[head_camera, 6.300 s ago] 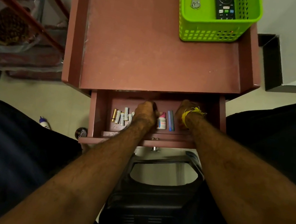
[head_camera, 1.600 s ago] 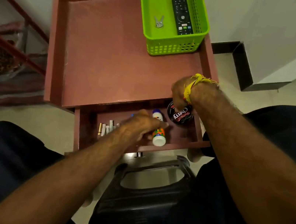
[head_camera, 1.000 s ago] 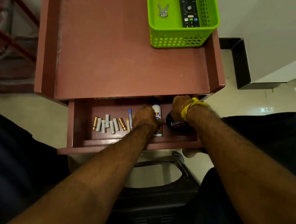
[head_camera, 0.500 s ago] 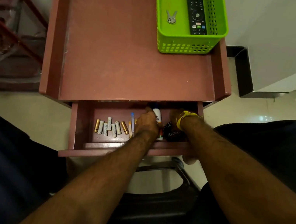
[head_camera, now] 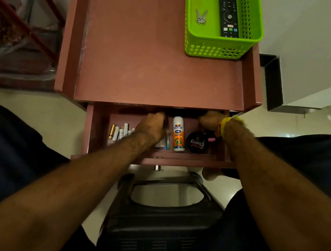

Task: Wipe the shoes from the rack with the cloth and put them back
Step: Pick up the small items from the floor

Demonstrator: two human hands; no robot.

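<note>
I see no shoe and no cloth. An open drawer [head_camera: 176, 162] of a reddish-brown side table [head_camera: 146, 46] holds several batteries [head_camera: 118, 132], a white glue bottle [head_camera: 178, 134] and a round black polish tin [head_camera: 197, 142]. My left hand [head_camera: 152, 126] reaches into the drawer's middle, just left of the glue bottle, with its fingers partly hidden. My right hand [head_camera: 211, 120], a yellow thread on its wrist, is in the back right corner above the tin. Its fingers are hidden under the table top.
A green basket [head_camera: 213, 48] with a remote [head_camera: 228, 9] and a small metal piece [head_camera: 200, 17] stands at the table's back right. A red metal rack [head_camera: 24, 22] draped in plastic is at the left. A black plastic stool [head_camera: 156, 232] sits between my knees.
My right hand has set the polish tin down in the drawer and moved to the back right corner. My left hand has shifted left, uncovering the glue bottle.
</note>
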